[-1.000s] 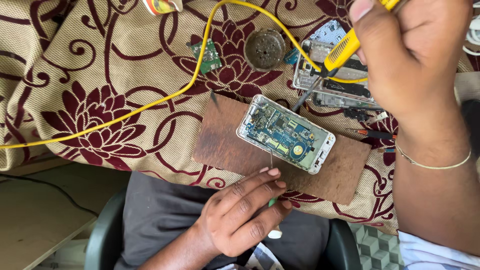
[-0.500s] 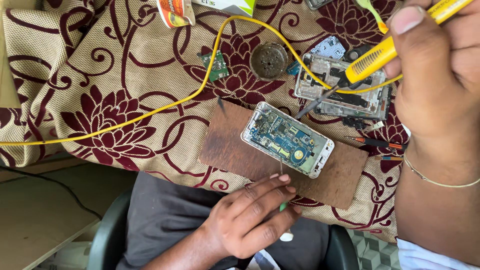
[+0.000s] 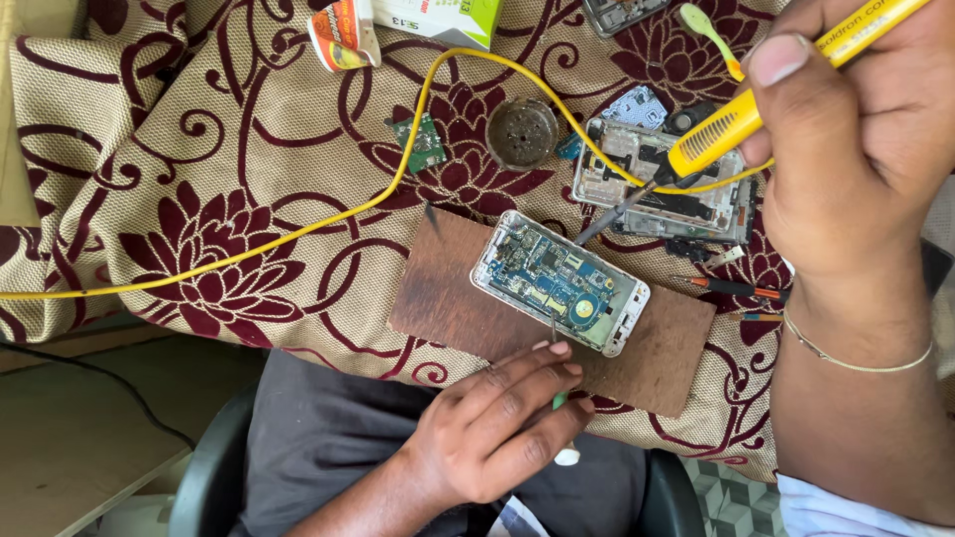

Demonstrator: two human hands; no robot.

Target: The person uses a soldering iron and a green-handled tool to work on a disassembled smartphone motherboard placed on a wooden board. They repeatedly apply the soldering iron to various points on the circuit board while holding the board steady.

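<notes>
An opened phone (image 3: 559, 282) with its blue circuit board exposed lies on a brown wooden board (image 3: 448, 298). My right hand (image 3: 856, 149) grips a yellow soldering iron (image 3: 716, 134). The iron's metal tip touches or hovers just over the phone's upper edge. My left hand (image 3: 497, 428) rests at the board's near edge and pinches a thin tool with a green and white handle (image 3: 562, 403). That tool's fine metal point touches the phone's lower edge.
A floral maroon and beige cloth (image 3: 199, 199) covers the table. On it lie the iron's yellow cable (image 3: 398, 179), a second stripped phone frame (image 3: 657, 189), a round dark tin (image 3: 521, 132), a small green circuit board (image 3: 426, 144), a red and black screwdriver (image 3: 736, 288) and boxes (image 3: 438, 18).
The view has tilted so everything sits lower in the picture. My right hand has brought the iron's tip down to the phone's upper edge. My left hand has stayed put.
</notes>
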